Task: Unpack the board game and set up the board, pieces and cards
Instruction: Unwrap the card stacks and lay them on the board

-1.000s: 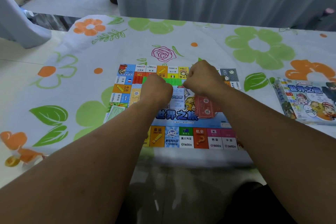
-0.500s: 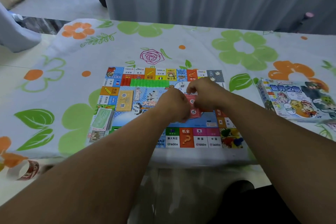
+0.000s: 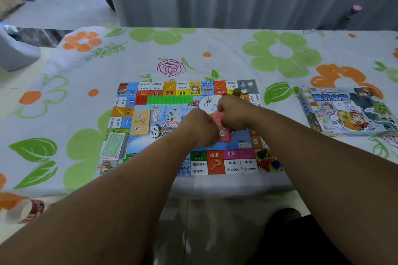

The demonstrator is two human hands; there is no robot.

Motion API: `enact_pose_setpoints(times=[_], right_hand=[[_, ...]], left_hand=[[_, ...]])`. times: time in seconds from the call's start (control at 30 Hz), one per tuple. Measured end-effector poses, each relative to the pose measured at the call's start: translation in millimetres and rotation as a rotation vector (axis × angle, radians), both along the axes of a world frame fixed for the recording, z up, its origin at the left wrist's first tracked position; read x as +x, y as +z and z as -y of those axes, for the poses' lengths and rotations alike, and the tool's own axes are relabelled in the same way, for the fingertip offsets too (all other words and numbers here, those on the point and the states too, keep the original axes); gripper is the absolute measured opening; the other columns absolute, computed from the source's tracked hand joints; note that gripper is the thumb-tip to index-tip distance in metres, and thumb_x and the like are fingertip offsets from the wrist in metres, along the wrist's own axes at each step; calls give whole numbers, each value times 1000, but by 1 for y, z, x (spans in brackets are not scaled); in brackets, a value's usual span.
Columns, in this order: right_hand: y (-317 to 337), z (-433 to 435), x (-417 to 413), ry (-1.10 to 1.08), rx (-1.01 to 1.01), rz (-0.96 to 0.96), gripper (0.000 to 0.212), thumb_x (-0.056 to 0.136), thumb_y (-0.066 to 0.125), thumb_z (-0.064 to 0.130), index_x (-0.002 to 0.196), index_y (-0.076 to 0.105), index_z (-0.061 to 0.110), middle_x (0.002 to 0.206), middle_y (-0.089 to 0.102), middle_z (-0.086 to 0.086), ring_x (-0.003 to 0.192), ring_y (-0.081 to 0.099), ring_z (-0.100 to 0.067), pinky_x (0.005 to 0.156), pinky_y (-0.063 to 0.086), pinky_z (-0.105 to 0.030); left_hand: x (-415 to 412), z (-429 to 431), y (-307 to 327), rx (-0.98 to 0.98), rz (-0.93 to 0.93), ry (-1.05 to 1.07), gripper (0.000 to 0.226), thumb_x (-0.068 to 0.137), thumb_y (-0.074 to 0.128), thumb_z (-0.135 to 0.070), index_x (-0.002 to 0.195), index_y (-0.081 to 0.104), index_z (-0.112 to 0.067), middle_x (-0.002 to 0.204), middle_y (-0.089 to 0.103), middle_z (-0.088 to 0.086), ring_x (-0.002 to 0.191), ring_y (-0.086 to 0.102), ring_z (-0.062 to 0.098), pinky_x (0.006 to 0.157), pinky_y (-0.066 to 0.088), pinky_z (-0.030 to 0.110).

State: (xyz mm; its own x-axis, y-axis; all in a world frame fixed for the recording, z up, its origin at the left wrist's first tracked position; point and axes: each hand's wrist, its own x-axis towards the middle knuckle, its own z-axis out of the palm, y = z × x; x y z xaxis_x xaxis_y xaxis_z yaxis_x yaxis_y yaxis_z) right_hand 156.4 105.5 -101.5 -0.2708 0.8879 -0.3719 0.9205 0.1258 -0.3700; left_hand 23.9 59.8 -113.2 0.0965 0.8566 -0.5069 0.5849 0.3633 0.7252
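Two hands meet over the middle of the board (image 3: pixel 215 164), which lies flat on the worktop (image 3: pixel 280 56) under a flowered cloth. The left hand (image 3: pixel 199 128) and the right hand (image 3: pixel 233 112) are both clenched around one stack of red cards (image 3: pixel 224 134), which stands up off the board between them; the print on the cards is too blurred to read. Nearer the person than the hands, the board's edge squares read 澳大利亚 1600分, 机会 above a question mark, 韩国 1000分 and 中国 3600分. A cluster of coloured pawns (image 3: pixel 267 161) sits on the corner square beside those, below the right hand. To the left of the left hand lies a yellow deck (image 3: pixel 141 121) marked 命运, and the large letters 大富 show on the board just beside that wrist. Beyond the hands runs a row of green houses (image 3: pixel 170 99), with red houses (image 3: pixel 141 99) at its left end and a white die (image 3: pixel 208 99) at its right. Further left, paper money (image 3: pixel 114 146) overlaps the board's edge. Well to the right of the right hand rests the game box (image 3: pixel 349 112), titled 世界之旅.
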Motion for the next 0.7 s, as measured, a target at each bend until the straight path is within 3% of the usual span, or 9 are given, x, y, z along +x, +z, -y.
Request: enact_pose_setpoints(times=[0.07, 0.17, 0.23, 0.33, 0.47, 0.53, 0.6, 0.7], right_hand=[[1, -1, -2, -7, -2, 0, 11, 82, 53, -4, 90, 60, -4, 101, 61, -26, 84, 60, -37, 69, 50, -44], [3, 0, -5, -7, -16, 16, 24, 82, 52, -4, 104, 64, -7, 110, 63, -29, 76, 52, -28, 64, 45, -42], [4, 1, -6, 2, -15, 20, 28, 85, 52, -4, 110, 63, -4, 119, 61, -28, 84, 59, -33, 68, 47, -42], [8, 3, -4, 0, 6, 26, 33, 86, 51, -5, 117, 61, -4, 126, 58, -29, 109, 60, -44, 87, 52, -52], [11, 4, -2, -30, 18, 12, 35, 85, 51, -6, 118, 61, -6, 121, 60, -31, 88, 61, -38, 69, 49, -45], [10, 5, 1, -46, 12, 0, 36, 84, 53, -4, 120, 61, -3, 121, 60, -29, 96, 62, -40, 76, 54, -46], [9, 5, 2, -58, 19, -3, 34, 81, 55, -3, 114, 63, -7, 122, 60, -33, 103, 62, -46, 83, 54, -56], [10, 5, 2, -48, 33, 3, 28, 82, 54, -3, 107, 66, -10, 117, 62, -34, 100, 63, -47, 78, 53, -59]], left_hand=[[0, -1, -2, -14, 12, 15, 23, 77, 69, -1, 98, 73, 7, 96, 73, 24, 93, 73, 32, 84, 61, 45], [-2, -2, -4, -21, 18, 17, 39, 57, 69, -6, 93, 73, 9, 97, 72, 28, 96, 72, 36, 85, 59, 55], [-2, -1, -3, -21, 5, 17, 35, 61, 69, -6, 93, 73, 8, 95, 73, 27, 95, 73, 36, 84, 60, 53], [-2, 0, -2, -23, 11, 7, 39, 59, 67, -6, 94, 73, 9, 97, 73, 27, 97, 72, 36, 84, 59, 56], [-2, 2, -1, -33, 23, 18, 36, 63, 65, -2, 96, 71, 10, 98, 72, 28, 99, 70, 40, 84, 58, 58], [0, 5, 1, -18, 12, 27, 31, 69, 67, 1, 98, 71, 10, 99, 72, 28, 100, 70, 40, 84, 59, 57], [1, 6, 2, -8, 3, 25, 29, 74, 68, 1, 101, 71, 10, 102, 72, 28, 100, 70, 39, 85, 59, 55], [1, 6, 3, -7, -6, 25, 25, 78, 70, -2, 102, 72, 6, 101, 72, 24, 99, 70, 36, 85, 60, 52]])
